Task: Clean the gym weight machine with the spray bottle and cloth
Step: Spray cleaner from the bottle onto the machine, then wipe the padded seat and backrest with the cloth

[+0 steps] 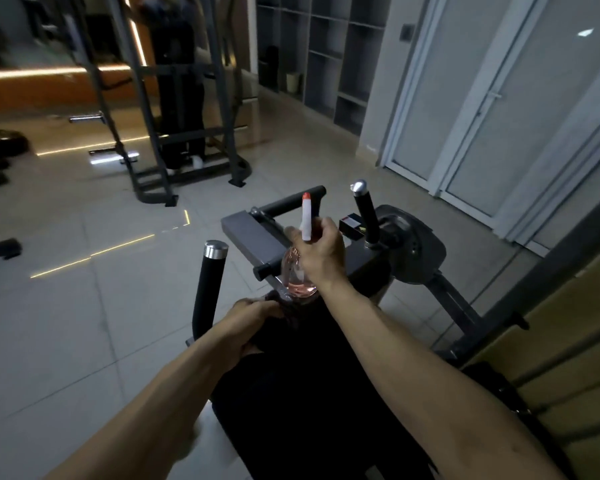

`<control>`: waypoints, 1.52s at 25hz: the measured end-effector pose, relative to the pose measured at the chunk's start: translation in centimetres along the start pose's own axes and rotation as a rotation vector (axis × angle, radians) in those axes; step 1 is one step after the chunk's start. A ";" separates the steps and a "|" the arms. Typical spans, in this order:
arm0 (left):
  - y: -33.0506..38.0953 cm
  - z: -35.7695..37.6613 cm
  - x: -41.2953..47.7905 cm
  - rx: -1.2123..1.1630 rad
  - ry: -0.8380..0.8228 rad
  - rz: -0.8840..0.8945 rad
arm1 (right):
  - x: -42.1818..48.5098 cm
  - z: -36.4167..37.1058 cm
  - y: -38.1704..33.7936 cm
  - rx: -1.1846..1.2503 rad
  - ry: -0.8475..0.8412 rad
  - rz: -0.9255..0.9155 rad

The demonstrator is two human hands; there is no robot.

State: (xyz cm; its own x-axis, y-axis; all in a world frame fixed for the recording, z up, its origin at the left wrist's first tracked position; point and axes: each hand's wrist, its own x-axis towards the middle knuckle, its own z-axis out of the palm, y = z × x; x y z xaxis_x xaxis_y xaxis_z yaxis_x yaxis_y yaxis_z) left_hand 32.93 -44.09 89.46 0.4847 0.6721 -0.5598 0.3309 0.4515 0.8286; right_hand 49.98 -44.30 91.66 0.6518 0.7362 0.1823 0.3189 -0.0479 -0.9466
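Observation:
My right hand [321, 252] grips a clear spray bottle [298, 280] of pink liquid by its neck; its white nozzle with an orange tip [306, 216] points away from me over the weight machine [250, 233]. My left hand [253, 323] holds a dark cloth [288, 311] against the front end of the machine's black padded seat [309, 393], just below the bottle. The cloth is dim and mostly hidden by the hand. Two black upright handles with silver caps, left handle [210, 289] and right handle [366, 213], stand either side of my hands.
A grey rack frame [160, 126] stands on the tiled floor at the back left before a mirror. Grey shelving [326, 53] lines the back wall. A white glass door [482, 109] is to the right, and a tan wall panel [568, 341] runs close along my right.

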 end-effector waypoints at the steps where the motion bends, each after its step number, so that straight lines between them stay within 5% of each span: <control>1: -0.2 0.1 0.1 0.016 -0.010 -0.017 | 0.3 0.4 0.5 -0.013 -0.029 0.004; 7: -1.6 3.9 1.9 0.072 -0.145 -0.094 | -0.8 -2.4 3.0 0.012 -0.200 0.035; 9: -3.0 6.7 3.1 0.095 -0.176 -0.137 | -2.8 -5.6 5.9 0.032 -0.100 0.097; 12: -6.4 11.7 5.9 0.084 -0.083 -0.164 | -7.4 -10.2 13.4 0.042 0.095 0.286; 16: -12.5 19.1 9.6 -0.042 -0.273 -0.356 | -15.2 -11.3 24.9 0.321 0.000 0.698; 19: -18.0 21.4 13.5 0.272 -0.295 -0.405 | -18.3 -11.5 32.9 0.399 0.280 0.968; 21: -22.3 20.6 18.2 0.740 -0.154 -0.255 | -18.7 -11.8 38.1 0.262 0.338 1.071; 23: -25.1 19.0 23.1 1.133 -0.034 -0.084 | -17.2 -11.7 42.9 0.150 0.396 0.971; 25: -25.8 18.5 27.2 1.348 0.072 0.090 | -14.9 -10.7 46.8 0.028 0.382 0.672; 29: -25.4 18.5 33.2 1.509 0.193 0.099 | -14.7 -6.6 55.1 -0.531 0.041 0.172; 33: -26.3 17.5 35.1 1.523 0.205 0.033 | -16.0 -5.5 57.6 -0.594 0.001 0.034; 38: -27.4 16.6 35.2 1.499 0.238 0.116 | -5.3 -2.1 56.5 -0.592 0.065 -0.036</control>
State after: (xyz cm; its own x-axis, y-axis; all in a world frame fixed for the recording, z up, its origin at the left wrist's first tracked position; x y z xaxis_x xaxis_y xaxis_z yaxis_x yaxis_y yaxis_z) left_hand 54.36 -42.57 46.98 0.4763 0.8027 -0.3589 0.8631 -0.5047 0.0165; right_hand 65.99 -52.33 37.79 0.6685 0.7022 0.2450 0.6586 -0.4059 -0.6336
